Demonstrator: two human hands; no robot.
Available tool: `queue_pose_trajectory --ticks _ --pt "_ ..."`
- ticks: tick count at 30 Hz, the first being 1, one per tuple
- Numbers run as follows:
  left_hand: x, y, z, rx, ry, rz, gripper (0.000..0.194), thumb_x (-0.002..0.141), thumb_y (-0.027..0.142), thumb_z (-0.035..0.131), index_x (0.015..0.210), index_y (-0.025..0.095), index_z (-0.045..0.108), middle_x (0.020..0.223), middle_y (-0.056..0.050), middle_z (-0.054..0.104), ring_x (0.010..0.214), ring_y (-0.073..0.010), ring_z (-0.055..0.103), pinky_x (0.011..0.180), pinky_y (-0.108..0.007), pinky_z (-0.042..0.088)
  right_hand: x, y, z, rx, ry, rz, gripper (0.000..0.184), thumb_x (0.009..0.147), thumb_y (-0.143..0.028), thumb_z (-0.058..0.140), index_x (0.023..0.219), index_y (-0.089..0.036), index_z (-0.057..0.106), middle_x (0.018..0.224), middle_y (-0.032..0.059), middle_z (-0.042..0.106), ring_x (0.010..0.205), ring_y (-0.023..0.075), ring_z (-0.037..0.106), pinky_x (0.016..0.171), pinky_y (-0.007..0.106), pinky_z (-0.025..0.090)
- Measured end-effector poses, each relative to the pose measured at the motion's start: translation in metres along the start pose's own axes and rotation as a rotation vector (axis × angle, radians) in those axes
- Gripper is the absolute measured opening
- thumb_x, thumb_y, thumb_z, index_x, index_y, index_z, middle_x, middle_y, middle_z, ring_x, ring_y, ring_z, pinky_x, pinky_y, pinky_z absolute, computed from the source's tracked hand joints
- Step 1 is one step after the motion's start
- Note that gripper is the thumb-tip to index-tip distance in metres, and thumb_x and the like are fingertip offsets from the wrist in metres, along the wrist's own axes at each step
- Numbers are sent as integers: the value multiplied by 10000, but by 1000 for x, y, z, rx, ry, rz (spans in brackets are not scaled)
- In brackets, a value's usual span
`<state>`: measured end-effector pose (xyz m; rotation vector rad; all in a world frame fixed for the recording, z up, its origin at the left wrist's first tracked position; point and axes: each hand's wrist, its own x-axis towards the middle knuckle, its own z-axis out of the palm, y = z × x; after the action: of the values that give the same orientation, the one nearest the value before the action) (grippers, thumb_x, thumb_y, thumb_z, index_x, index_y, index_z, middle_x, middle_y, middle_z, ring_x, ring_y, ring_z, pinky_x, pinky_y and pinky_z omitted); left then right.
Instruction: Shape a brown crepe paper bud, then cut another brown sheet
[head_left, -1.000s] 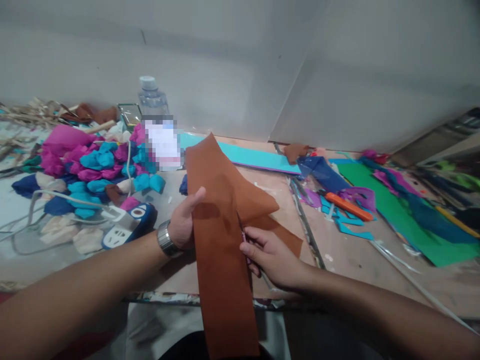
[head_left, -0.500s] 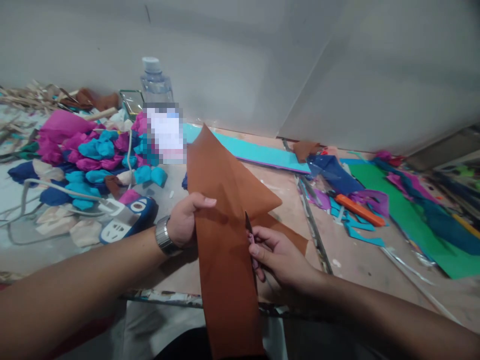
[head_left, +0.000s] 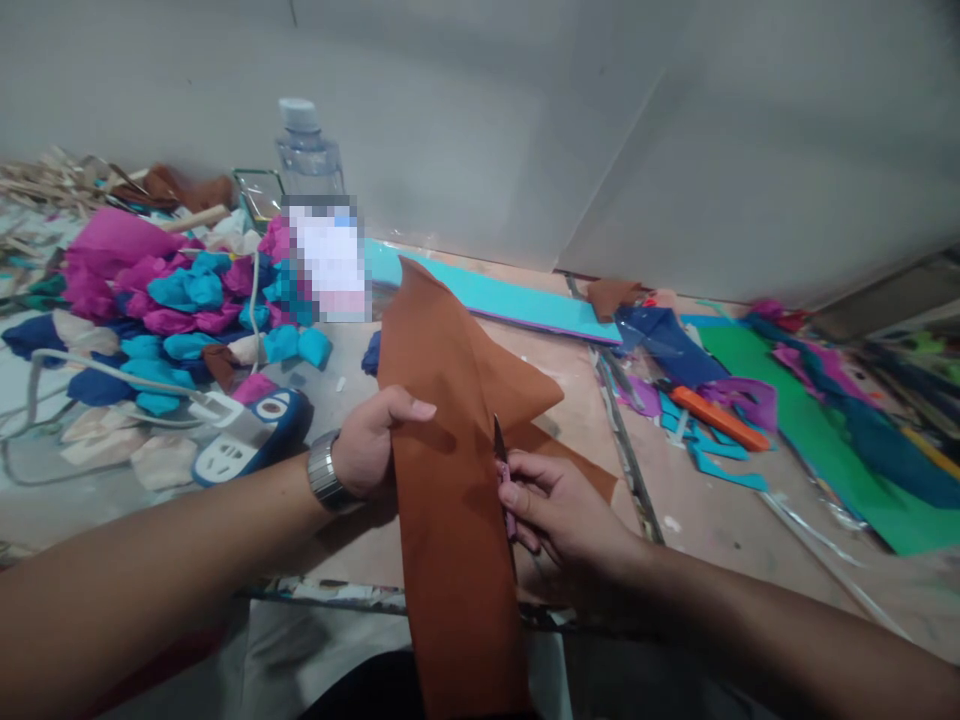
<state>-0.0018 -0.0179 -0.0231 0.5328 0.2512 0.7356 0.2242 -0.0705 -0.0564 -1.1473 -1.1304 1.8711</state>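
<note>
A long sheet of brown crepe paper (head_left: pixel 450 500) runs from the table down past its front edge. My left hand (head_left: pixel 375 445), with a metal watch on the wrist, grips the sheet's left side, thumb on top and fingers hidden beneath. My right hand (head_left: pixel 559 510) is closed around the pink handles of small scissors (head_left: pixel 500 440). Their dark blade points away from me and lies against the paper along a cut. Right of the blade a pointed flap of the paper spreads out, with another brown layer (head_left: pixel 570 460) under it.
Pink and blue cloth-like bundles (head_left: pixel 202 290) crowd the left, beside a power strip (head_left: pixel 251 435) with a white cable. A bottle (head_left: pixel 307 150) and a blurred phone-like screen (head_left: pixel 330 260) stand behind. Turquoise sheets (head_left: pixel 525 305), an orange cutter (head_left: pixel 720 418) and green sheets (head_left: pixel 817 440) lie right.
The cut flap's far tip has sunk and curled a little. The scissors' blade has shifted slightly, and both hands keep nearly the same places. The view has moved slightly.
</note>
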Motion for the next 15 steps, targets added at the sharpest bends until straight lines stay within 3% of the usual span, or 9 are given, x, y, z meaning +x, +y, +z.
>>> queue_pose_trajectory --ticks 7,15 --pt "-3 -2 -1 -19 -10 -65 506 773 325 670 1177 32 750 1044 -210 815 945 -342 787 928 -461 606 -1 -6 2 -2 -16 36 447 787 -554 877 845 -152 689 628 -57 580 413 19 448 387 170 293" --pt "-3 -2 2 13 33 -31 471 772 300 636 1150 41 746 1015 -207 814 936 -356 785 939 -496 597 1 -6 2 -5 -13 -7 437 786 -533 883 750 -137 701 736 -51 560 412 -6 452 380 177 269"
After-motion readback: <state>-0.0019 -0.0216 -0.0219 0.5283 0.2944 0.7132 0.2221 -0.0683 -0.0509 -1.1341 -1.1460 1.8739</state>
